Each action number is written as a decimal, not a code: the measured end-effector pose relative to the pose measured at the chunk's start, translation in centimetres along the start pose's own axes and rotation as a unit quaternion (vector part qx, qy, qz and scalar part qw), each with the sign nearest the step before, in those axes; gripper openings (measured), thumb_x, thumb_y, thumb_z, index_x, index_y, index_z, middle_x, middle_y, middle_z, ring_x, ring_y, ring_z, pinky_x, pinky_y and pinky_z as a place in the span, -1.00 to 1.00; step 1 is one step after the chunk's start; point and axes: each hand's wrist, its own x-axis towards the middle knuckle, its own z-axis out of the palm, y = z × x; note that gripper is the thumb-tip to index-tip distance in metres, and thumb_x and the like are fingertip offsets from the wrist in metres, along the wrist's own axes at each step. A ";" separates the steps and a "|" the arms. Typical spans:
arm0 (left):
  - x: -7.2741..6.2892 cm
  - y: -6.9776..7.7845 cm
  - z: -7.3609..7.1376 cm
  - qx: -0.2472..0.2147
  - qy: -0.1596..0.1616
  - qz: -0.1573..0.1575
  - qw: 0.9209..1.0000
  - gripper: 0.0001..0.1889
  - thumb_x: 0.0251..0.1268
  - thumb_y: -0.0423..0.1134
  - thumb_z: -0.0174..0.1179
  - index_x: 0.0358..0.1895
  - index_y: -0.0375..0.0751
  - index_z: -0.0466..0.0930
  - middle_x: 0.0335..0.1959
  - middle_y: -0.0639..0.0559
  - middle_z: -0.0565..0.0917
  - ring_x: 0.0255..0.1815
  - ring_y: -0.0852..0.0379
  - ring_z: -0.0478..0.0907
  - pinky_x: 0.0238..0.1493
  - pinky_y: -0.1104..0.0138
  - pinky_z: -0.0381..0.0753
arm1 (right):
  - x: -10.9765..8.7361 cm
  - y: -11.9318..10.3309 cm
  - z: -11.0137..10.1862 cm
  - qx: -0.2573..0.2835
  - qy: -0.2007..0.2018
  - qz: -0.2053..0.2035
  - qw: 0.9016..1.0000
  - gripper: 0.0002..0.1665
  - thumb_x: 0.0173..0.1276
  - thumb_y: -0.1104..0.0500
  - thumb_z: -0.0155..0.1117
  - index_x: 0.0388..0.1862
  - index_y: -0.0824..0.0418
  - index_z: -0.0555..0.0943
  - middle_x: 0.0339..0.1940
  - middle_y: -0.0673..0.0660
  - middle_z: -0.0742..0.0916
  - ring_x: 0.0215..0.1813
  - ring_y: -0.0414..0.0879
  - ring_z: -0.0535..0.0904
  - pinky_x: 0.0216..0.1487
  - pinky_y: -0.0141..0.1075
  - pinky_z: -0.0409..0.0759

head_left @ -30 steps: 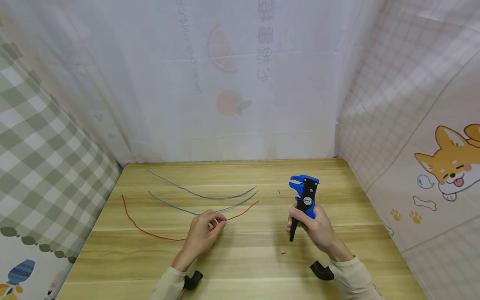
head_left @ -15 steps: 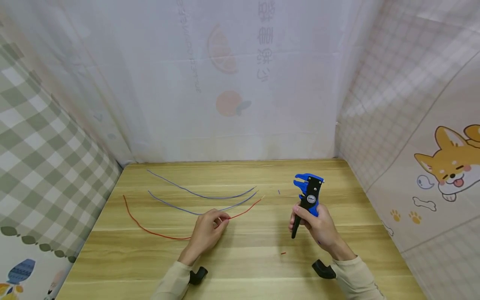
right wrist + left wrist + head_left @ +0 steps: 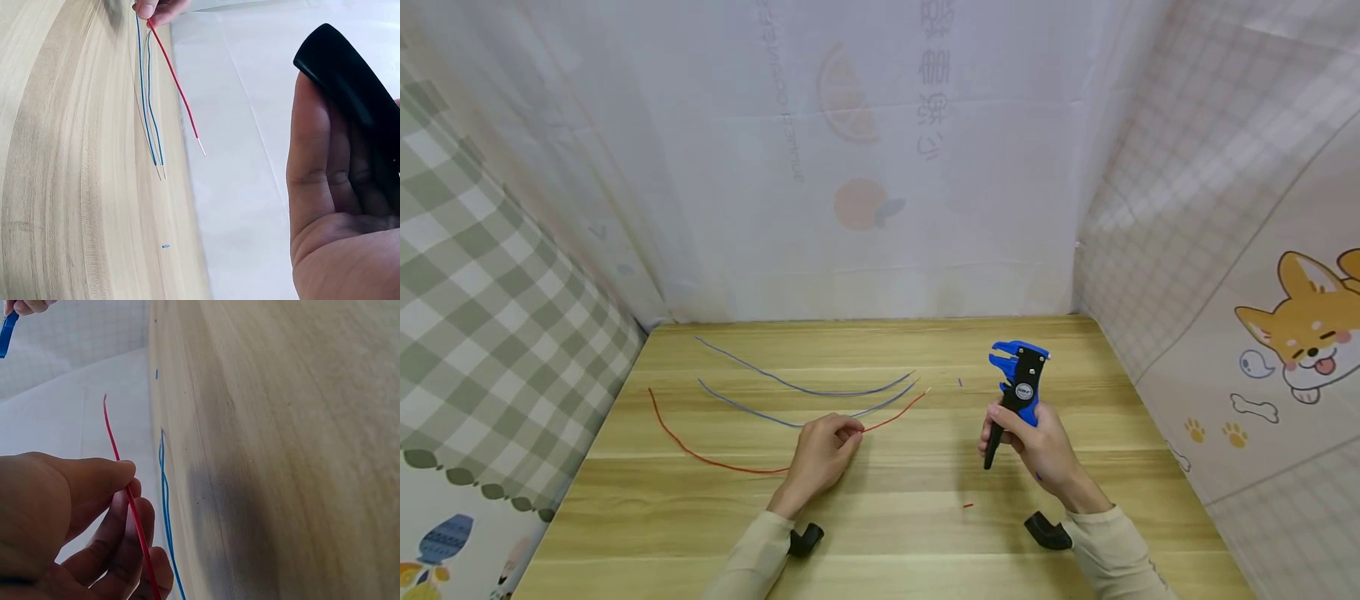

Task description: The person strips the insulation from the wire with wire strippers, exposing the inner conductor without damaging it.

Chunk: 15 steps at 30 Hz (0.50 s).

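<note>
My left hand point(image 3: 823, 454) pinches a red wire point(image 3: 891, 417) between thumb and fingers, above the table's middle. The wire's right end has a bare metal tip point(image 3: 201, 147), clear in the right wrist view; its other end trails left. In my right hand point(image 3: 1041, 442) I hold a blue and black wire stripper point(image 3: 1024, 379) upright by its handles. Its jaws point left, apart, with no wire in them. The right wrist view shows a black handle point(image 3: 350, 75) against my fingers. Just beyond my left hand lie two blue wires point(image 3: 812, 391) with bared right ends.
A blue scrap of insulation point(image 3: 960, 382) lies left of the stripper on the wooden table point(image 3: 910, 533). Nearer me is a red scrap point(image 3: 967, 505). A small blue bit point(image 3: 1038, 477) shows on my right hand near the wrist. Cloth walls point(image 3: 880, 283) enclose the table.
My left hand has shifted a little right, drawing the red wire along. The right hand and stripper have moved slightly right and away from me.
</note>
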 end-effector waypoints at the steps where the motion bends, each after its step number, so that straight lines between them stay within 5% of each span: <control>1: 0.1 -0.2 0.2 -0.003 0.003 0.007 1.000 -0.92 0.40 -0.45 0.49 -0.21 -0.20 0.89 -0.39 0.07 0.83 -0.37 0.27 0.70 -0.26 0.39 0.68 | 0.0 0.0 -0.1 0.000 -0.001 0.001 1.000 -0.90 0.84 0.33 0.01 0.11 0.22 0.50 -0.25 0.00 0.79 -0.22 -0.14 0.84 -0.04 -0.19 0.92; 5: 0.3 -2.7 1.6 -0.026 0.027 0.041 0.998 -0.95 0.40 -0.36 0.50 -0.23 -0.13 0.89 -0.43 0.18 0.80 -0.41 0.43 0.61 -0.32 0.47 0.59 | 0.2 0.0 -0.3 -0.001 -0.003 0.005 1.000 -0.90 0.85 0.32 0.01 0.12 0.21 0.50 -0.24 0.00 0.78 -0.21 -0.15 0.84 -0.03 -0.20 0.92; 8: 0.6 -3.3 2.2 -0.028 0.023 0.026 0.999 -0.95 0.40 -0.34 0.51 -0.23 -0.10 0.89 -0.44 0.24 0.78 -0.42 0.46 0.59 -0.31 0.47 0.60 | 0.3 0.0 -0.5 0.000 -0.004 0.007 1.000 -0.89 0.85 0.32 0.00 0.12 0.20 0.50 -0.24 -0.01 0.78 -0.20 -0.15 0.84 -0.02 -0.20 0.91; 11: 0.8 -1.9 1.6 -0.011 0.005 -0.006 1.000 -0.94 0.39 -0.39 0.52 -0.23 -0.14 0.90 -0.44 0.18 0.79 -0.42 0.41 0.59 -0.29 0.45 0.62 | 0.4 0.0 -0.6 0.003 -0.006 0.007 1.000 -0.88 0.86 0.31 0.00 0.12 0.19 0.50 -0.24 -0.01 0.79 -0.21 -0.15 0.84 -0.03 -0.20 0.91; 15: 0.7 -1.9 1.7 -0.014 0.013 0.025 1.000 -0.95 0.43 -0.39 0.49 -0.25 -0.21 0.88 -0.45 0.10 0.80 -0.44 0.38 0.58 -0.33 0.46 0.58 | 0.5 0.3 -0.6 0.008 -0.007 0.009 1.000 -0.87 0.86 0.31 0.00 0.10 0.20 0.52 -0.24 0.00 0.79 -0.21 -0.15 0.85 -0.03 -0.20 0.91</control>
